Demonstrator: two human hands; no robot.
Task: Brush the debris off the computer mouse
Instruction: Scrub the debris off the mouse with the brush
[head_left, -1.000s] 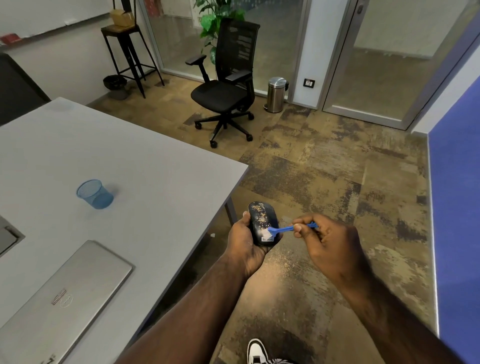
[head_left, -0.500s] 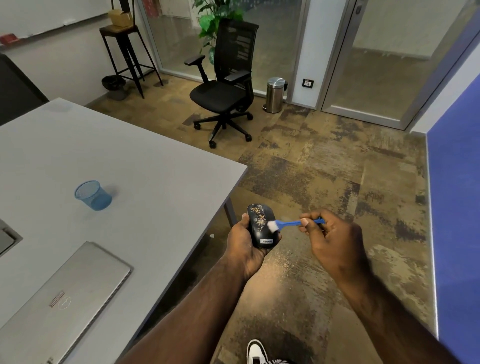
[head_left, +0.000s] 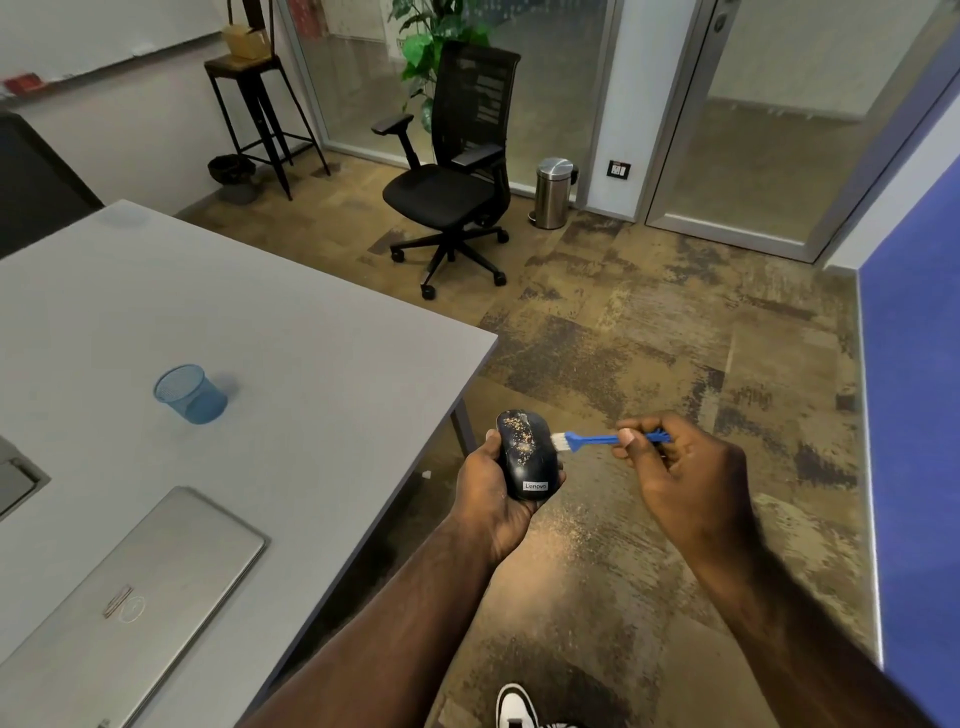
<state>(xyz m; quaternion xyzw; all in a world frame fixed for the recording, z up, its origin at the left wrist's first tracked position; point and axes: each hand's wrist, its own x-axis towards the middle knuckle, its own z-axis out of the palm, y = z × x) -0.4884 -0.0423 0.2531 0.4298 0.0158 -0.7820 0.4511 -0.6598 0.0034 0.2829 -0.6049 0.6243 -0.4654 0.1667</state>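
A black computer mouse (head_left: 524, 457) with tan crumbs scattered over its top rests in my left hand (head_left: 488, 493), held over the floor just past the table's corner. My right hand (head_left: 675, 467) pinches a small blue brush (head_left: 597, 440) by its handle. The brush's white bristles (head_left: 558, 441) sit at the mouse's right edge, touching or almost touching it. Fine debris lies on the carpet below the hands.
A grey table (head_left: 260, 364) fills the left, bearing a blue mesh cup (head_left: 189, 393) and a closed silver laptop (head_left: 130, 597). Beyond stand a black office chair (head_left: 447, 187), a steel bin (head_left: 553, 192) and a stool (head_left: 254, 104). A blue wall panel (head_left: 914, 415) runs along the right.
The brush has swept rightward off the mouse's top to its right edge. The mouse's lower part now shows fewer crumbs. Both hands stay in about the same place.
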